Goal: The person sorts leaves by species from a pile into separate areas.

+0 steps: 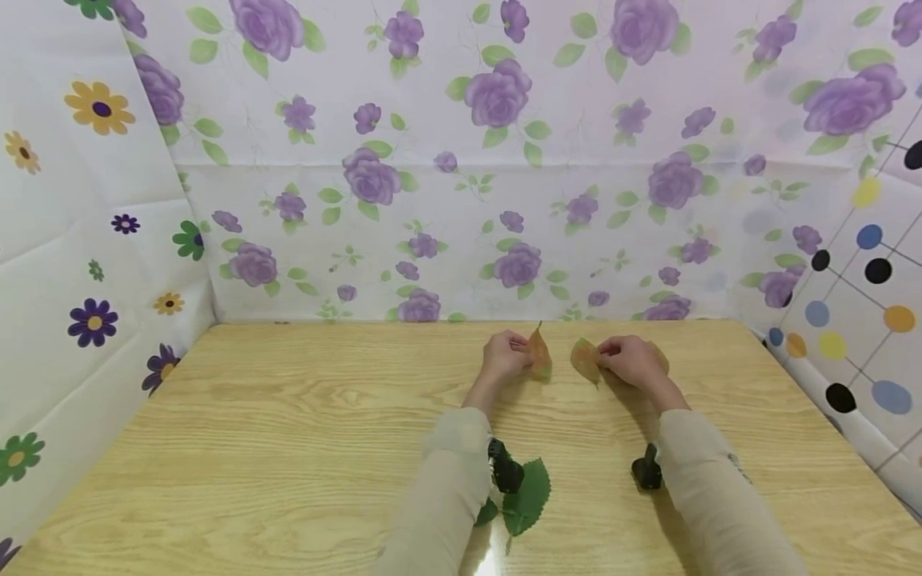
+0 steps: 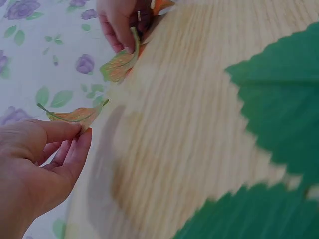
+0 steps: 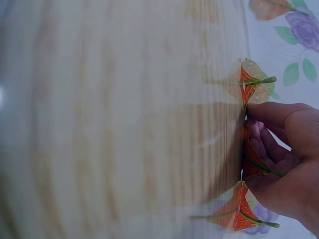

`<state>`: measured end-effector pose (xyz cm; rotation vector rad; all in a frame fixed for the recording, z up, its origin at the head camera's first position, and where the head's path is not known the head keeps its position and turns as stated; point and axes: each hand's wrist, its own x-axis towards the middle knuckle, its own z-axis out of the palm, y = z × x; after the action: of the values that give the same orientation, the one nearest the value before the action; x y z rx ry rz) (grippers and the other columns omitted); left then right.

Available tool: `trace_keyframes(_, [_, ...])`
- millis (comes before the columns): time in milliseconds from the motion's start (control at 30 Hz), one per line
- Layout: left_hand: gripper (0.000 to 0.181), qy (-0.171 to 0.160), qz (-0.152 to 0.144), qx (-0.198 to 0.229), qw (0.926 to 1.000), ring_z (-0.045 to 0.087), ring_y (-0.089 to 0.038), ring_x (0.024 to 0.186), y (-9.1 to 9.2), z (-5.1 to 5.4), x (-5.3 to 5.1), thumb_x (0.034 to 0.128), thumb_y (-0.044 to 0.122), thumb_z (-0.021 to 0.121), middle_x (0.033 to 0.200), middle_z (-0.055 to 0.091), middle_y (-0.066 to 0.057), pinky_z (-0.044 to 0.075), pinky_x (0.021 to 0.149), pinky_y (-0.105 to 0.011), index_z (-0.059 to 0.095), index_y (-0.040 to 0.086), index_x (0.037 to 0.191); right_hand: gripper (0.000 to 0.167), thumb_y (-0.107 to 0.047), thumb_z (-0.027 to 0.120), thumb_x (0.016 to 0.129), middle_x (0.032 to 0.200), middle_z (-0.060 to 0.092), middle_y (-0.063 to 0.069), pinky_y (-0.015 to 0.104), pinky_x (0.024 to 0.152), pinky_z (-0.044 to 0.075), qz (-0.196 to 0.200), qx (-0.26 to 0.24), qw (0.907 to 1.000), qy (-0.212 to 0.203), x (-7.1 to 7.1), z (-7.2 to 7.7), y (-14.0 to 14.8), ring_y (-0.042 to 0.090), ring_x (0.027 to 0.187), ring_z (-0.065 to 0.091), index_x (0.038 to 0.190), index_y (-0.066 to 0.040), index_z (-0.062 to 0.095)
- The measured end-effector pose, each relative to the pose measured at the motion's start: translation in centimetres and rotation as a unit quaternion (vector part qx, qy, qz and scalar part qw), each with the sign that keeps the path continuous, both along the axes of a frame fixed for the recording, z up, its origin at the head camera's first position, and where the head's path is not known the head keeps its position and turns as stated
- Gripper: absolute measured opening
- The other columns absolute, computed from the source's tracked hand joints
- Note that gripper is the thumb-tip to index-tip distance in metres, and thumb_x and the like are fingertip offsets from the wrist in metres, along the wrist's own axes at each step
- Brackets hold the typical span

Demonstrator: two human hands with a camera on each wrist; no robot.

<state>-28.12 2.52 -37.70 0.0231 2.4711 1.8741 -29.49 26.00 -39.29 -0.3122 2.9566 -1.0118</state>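
Note:
Near the table's back edge, my left hand (image 1: 507,356) pinches an orange-green leaf (image 1: 539,354) by its side, its stem pointing up and away. In the left wrist view that leaf (image 2: 79,117) sits between the thumb and fingertips of my left hand (image 2: 40,169). To its right, my right hand (image 1: 631,360) pinches a second orange-green leaf (image 1: 586,360). Another leaf (image 1: 659,358) is partly hidden behind my right hand. The right wrist view has the pinched leaf (image 3: 259,82) at the fingertips of my right hand (image 3: 286,149), with more orange leaves (image 3: 238,211) by the palm.
Two green leaves lie on the wooden table (image 1: 288,448) beside my left sleeve: a large serrated one (image 1: 528,496) and a smaller one (image 1: 487,512) partly covered by the sleeve. A flowered cloth (image 1: 446,200) hangs behind the table, with patterned cloths at both sides.

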Motion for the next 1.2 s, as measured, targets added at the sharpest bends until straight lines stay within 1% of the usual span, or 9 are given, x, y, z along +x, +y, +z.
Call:
trace_keyframes(133, [0.022, 0.009, -0.005, -0.042, 0.9991, 0.063, -0.022, 0.085, 0.8, -1.0, -0.5, 0.0773, -0.012, 0.071, 0.091, 0.067, -0.013, 0.055, 0.072, -0.027, 0.064, -0.006, 0.098, 0.029, -0.016, 0.061, 0.095, 0.103, 0.066, 0.021, 0.049, 0.084, 0.049, -0.001, 0.007, 1.0000, 0.003, 0.0, 0.0, 0.1, 0.037, 0.096, 0.060, 0.111, 0.008, 0.065])
trace_keyframes(200, [0.020, 0.045, -0.009, -0.063, 0.9970, 0.064, -0.021, 0.082, 1.3, -1.9, -1.0, 0.0757, -0.010, 0.072, 0.087, 0.066, -0.010, 0.054, 0.071, -0.027, 0.065, -0.003, 0.093, 0.028, -0.016, 0.061, 0.095, 0.103, 0.066, 0.021, 0.049, 0.084, 0.049, -0.004, 0.008, 0.9999, 0.005, 0.1, 0.2, 0.2, 0.037, 0.096, 0.060, 0.110, 0.007, 0.066])
trace_keyframes(300, [0.017, 0.061, -0.015, -0.074, 0.9952, 0.062, -0.018, 0.079, 1.9, -2.8, -1.7, 0.0761, -0.008, 0.072, 0.083, 0.065, -0.007, 0.053, 0.069, -0.026, 0.064, -0.001, 0.088, 0.027, -0.015, 0.061, 0.095, 0.103, 0.066, 0.021, 0.049, 0.084, 0.049, -0.005, 0.007, 0.9999, 0.008, 0.1, 0.3, 0.1, 0.037, 0.096, 0.060, 0.109, 0.008, 0.066])
trace_keyframes(433, [0.015, 0.038, -0.016, -0.086, 0.9954, 0.063, -0.021, 0.083, 2.3, -2.9, -1.8, 0.0777, -0.007, 0.073, 0.086, 0.066, -0.009, 0.053, 0.074, -0.029, 0.065, -0.003, 0.090, 0.028, -0.016, 0.061, 0.095, 0.103, 0.066, 0.021, 0.049, 0.084, 0.049, -0.003, 0.005, 1.0000, 0.003, 0.0, 0.2, 0.0, 0.037, 0.096, 0.061, 0.109, 0.007, 0.066])
trace_keyframes(533, [0.013, 0.052, -0.020, -0.112, 0.9922, 0.062, -0.021, 0.081, 2.5, -3.3, -2.0, 0.0771, -0.005, 0.072, 0.083, 0.065, -0.008, 0.053, 0.073, -0.029, 0.065, -0.002, 0.088, 0.027, -0.016, 0.061, 0.095, 0.103, 0.066, 0.020, 0.048, 0.084, 0.050, -0.005, 0.004, 1.0000, -0.001, 0.0, 0.1, -0.1, 0.036, 0.096, 0.061, 0.109, 0.006, 0.066])
trace_keyframes(567, [0.011, 0.082, -0.022, -0.118, 0.9893, 0.060, -0.019, 0.076, 2.5, -4.3, -2.6, 0.0769, -0.003, 0.072, 0.080, 0.064, -0.005, 0.051, 0.068, -0.027, 0.065, 0.001, 0.085, 0.027, -0.016, 0.061, 0.095, 0.103, 0.066, 0.020, 0.048, 0.084, 0.049, -0.006, 0.003, 1.0000, 0.000, 0.0, 0.1, -0.1, 0.036, 0.096, 0.061, 0.109, 0.006, 0.067])
trace_keyframes(667, [0.009, 0.105, -0.031, -0.138, 0.9844, 0.058, -0.018, 0.073, 2.7, -4.8, -2.7, 0.0766, -0.001, 0.070, 0.076, 0.061, -0.004, 0.050, 0.067, -0.026, 0.064, 0.002, 0.083, 0.026, -0.016, 0.061, 0.095, 0.102, 0.066, 0.019, 0.048, 0.083, 0.049, -0.010, 0.000, 1.0000, 0.000, 0.1, 0.1, 0.1, 0.036, 0.096, 0.060, 0.109, 0.006, 0.066])
trace_keyframes(900, [0.011, 0.097, -0.023, -0.177, 0.9792, 0.061, -0.024, 0.085, 3.3, -3.2, -0.9, 0.0791, -0.002, 0.069, 0.087, 0.063, -0.011, 0.051, 0.074, -0.030, 0.063, -0.004, 0.088, 0.026, -0.014, 0.061, 0.094, 0.102, 0.066, 0.019, 0.048, 0.083, 0.049, -0.015, 0.002, 0.9999, -0.001, 0.2, -0.2, 0.2, 0.036, 0.096, 0.060, 0.109, 0.006, 0.066])
trace_keyframes(1200, [0.012, 0.104, -0.017, -0.220, 0.9698, 0.061, -0.029, 0.089, 3.6, -2.9, -0.7, 0.0838, 0.002, 0.068, 0.091, 0.064, -0.013, 0.052, 0.076, -0.034, 0.066, -0.004, 0.094, 0.026, -0.014, 0.060, 0.095, 0.105, 0.066, 0.020, 0.048, 0.084, 0.049, -0.019, 0.002, 0.9998, -0.005, 0.1, -0.1, 0.1, 0.036, 0.098, 0.060, 0.110, 0.006, 0.066])
